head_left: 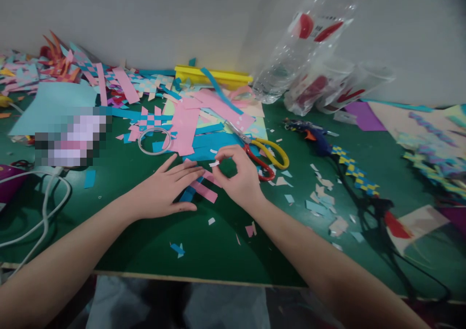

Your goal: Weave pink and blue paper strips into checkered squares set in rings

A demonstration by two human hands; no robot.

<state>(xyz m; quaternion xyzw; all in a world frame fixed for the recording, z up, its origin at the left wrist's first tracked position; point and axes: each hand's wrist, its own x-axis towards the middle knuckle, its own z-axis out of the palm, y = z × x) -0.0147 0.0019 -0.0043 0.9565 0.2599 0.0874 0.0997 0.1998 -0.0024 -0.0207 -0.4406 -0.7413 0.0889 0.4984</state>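
Note:
My left hand (pixel 169 188) lies flat with its fingers stretched over crossed paper strips. A pink paper strip (pixel 204 191) and a blue paper strip (pixel 188 194) stick out from under its fingers, the rest being covered. Just to the right, my right hand (pixel 242 176) pinches a small white piece of tape (pixel 214 164) between thumb and forefinger. Behind that hand rest scissors (pixel 271 153) with one yellow and one red handle, close to its knuckles. A roll of clear tape (pixel 155 141) lies beyond my left hand.
Pink and blue paper strips pile up at the back middle by a yellow paper piece (pixel 214 76). A phone (pixel 74 142) with a white cable (pixel 45 207) is at left. Plastic-wrapped cups (pixel 320 86) stand at back right. Paper scraps (pixel 322 198) and a checkered woven strip (pixel 355 171) lie at right.

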